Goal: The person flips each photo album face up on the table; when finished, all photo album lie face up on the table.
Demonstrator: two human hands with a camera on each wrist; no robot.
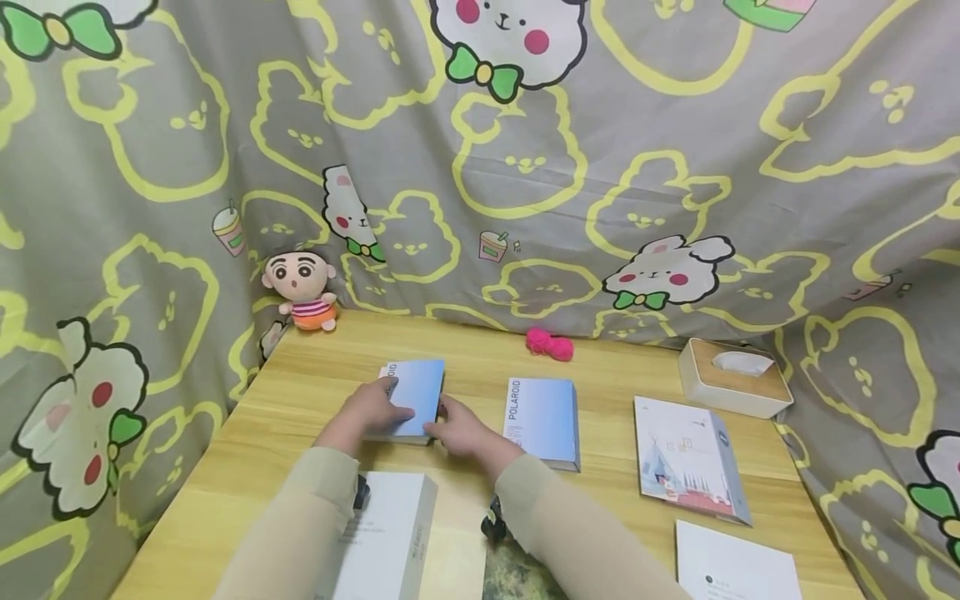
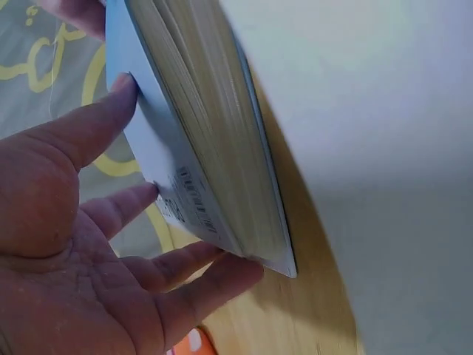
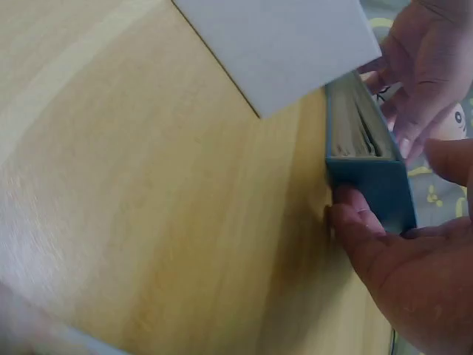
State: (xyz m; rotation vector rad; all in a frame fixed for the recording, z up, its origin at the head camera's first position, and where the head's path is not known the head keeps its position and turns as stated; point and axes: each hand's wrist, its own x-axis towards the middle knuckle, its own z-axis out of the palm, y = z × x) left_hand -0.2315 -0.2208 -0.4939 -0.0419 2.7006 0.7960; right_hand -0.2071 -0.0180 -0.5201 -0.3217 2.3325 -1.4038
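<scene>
A blue photo album marked POLAROID lies at the left of the table, between both hands. My left hand holds its left side, thumb on the cover. In the left wrist view, fingertips touch the album's corner beside the page edges and a barcode. My right hand grips the opposite side, with fingers bent against the dark blue spine in the right wrist view. A second blue POLAROID album lies farther right, touched by neither hand.
A white box lies under the left forearm. To the right are an illustrated album, a white booklet and a tissue box. Pink yarn and a plush doll sit by the patterned curtain.
</scene>
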